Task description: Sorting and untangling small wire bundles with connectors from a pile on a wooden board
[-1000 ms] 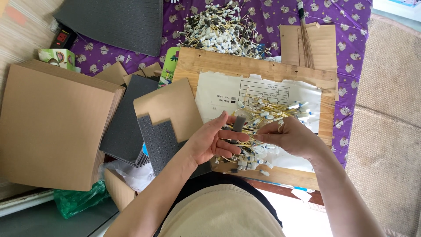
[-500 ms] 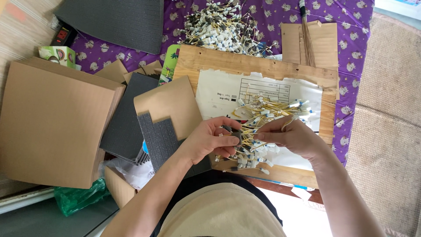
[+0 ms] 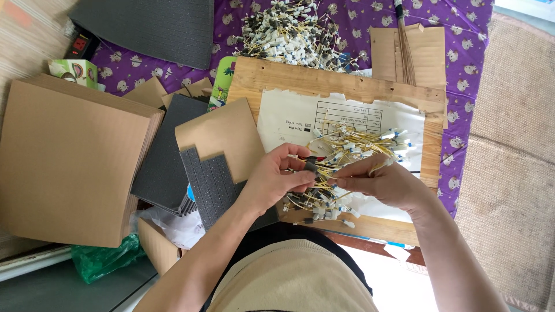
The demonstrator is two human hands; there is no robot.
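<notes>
**Sorting thin yellow leads on the wooden board**

I see my left hand (image 3: 277, 176) pinching a small dark grey piece (image 3: 311, 167) between thumb and fingertips, closed firmly on it. My right hand (image 3: 384, 182) sits at 3 o'clock from the left, fingers drawn together on a few yellow-wired parts (image 3: 352, 144) from the loose bundle; exactly which strand it grips I cannot tell. The bundle lies just beyond both hands, spreading toward 1 o'clock over a torn white paper sheet (image 3: 289, 115).

To do this well, I would judge it best to keep the two hands close, hold the grey piece steady and draw one lead clear of the tangle before bringing it over, since the wires cross each other and could drag neighbours along.

The paper is stuck on a wooden board (image 3: 324, 81), which rests on a purple patterned cloth (image 3: 462, 34). At 12 o'clock sits a larger heap of the same parts (image 3: 289, 32). At 9 o'clock a brown card with dark foam strips (image 3: 214, 173), then a stack of cardboard sheets (image 3: 69, 162). A grey foam sheet (image 3: 150, 26) lies at 11 o'clock, a woven mat (image 3: 514, 173) at 3 o'clock, a green plastic bag (image 3: 104, 260) at 8 o'clock.
</notes>
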